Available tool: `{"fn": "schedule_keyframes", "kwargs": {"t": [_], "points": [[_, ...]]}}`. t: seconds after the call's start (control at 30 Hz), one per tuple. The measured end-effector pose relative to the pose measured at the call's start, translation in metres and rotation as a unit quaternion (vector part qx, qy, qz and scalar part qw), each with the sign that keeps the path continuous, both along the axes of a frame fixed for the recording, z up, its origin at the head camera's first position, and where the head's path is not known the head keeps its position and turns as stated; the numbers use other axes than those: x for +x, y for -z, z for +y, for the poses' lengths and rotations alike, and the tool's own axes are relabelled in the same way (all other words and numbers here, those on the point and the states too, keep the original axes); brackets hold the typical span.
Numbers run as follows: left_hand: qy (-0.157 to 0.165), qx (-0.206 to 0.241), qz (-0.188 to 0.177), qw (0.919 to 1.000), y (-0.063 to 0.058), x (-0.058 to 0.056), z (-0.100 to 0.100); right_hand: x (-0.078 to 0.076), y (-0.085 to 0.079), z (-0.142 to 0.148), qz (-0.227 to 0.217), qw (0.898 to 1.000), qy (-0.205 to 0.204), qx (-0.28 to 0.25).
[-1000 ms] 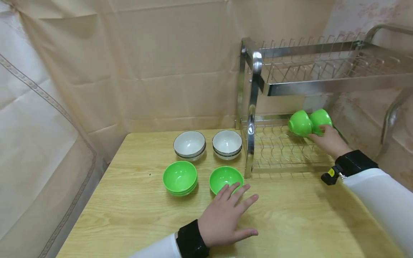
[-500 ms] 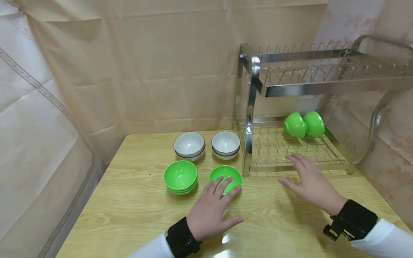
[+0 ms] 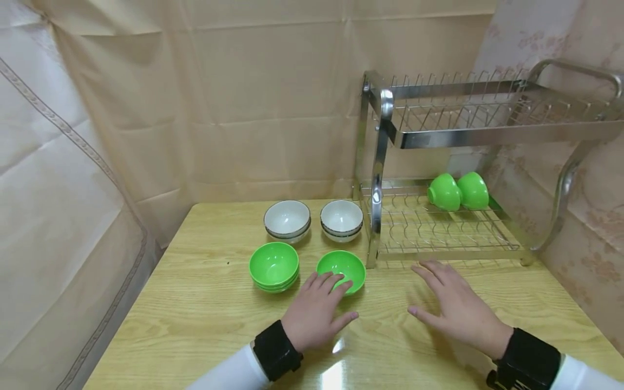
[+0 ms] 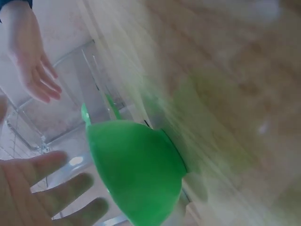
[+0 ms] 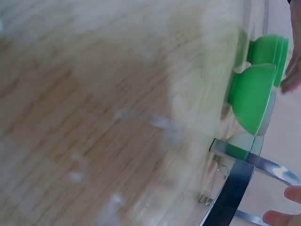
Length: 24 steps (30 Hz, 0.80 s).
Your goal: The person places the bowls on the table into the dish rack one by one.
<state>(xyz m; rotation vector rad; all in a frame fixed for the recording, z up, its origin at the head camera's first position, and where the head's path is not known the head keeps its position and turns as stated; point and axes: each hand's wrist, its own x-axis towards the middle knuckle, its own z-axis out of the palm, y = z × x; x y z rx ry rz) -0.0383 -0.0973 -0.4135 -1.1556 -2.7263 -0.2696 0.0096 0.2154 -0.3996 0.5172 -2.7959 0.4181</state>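
Note:
My left hand (image 3: 314,314) hovers with spread fingers at the near rim of a single green bowl (image 3: 345,266), overlapping it in the head view. That bowl (image 4: 136,165) stands upright close to the fingers (image 4: 70,188) in the left wrist view. My right hand (image 3: 455,306), fingers extended and holding nothing, is over the table in front of the dish rack. To the left stands a stack of green bowls (image 3: 274,265). Two more green bowls, a left one (image 3: 444,192) and a right one (image 3: 473,191), lean on their sides in the rack's lower tier.
A two-tier metal dish rack (image 3: 385,135) occupies the right rear of the wooden table (image 3: 205,314). Behind the green bowls stand two stacks of white bowls, one left (image 3: 287,219) and one right (image 3: 341,219). A beige cloth (image 3: 263,108) hangs along the back.
My right hand has let go of the right green bowl in the rack and drawn back toward me over the table. The left hand has shifted slightly left.

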Motion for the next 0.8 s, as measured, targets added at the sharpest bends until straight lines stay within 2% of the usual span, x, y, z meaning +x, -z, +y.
{"fn": "schedule_keyframes", "kwargs": {"t": [0.2,0.43,0.6,0.8], "points": [[0.015,-0.049,0.011,0.9986,0.006,-0.016,0.007,0.005,-0.001,-0.001,-0.013,1.000,-0.003,0.002],[0.035,-0.075,0.033,0.9960,0.008,-0.029,0.011,0.007,-0.001,-0.001,-0.007,1.000,-0.009,0.011],[0.044,-0.065,0.043,0.9960,0.010,-0.032,0.012,0.008,0.000,-0.002,-0.005,1.000,-0.015,0.017],[0.051,-0.064,0.052,0.9953,0.013,-0.031,0.012,0.009,-0.001,-0.003,-0.011,1.000,-0.012,0.017]]}}
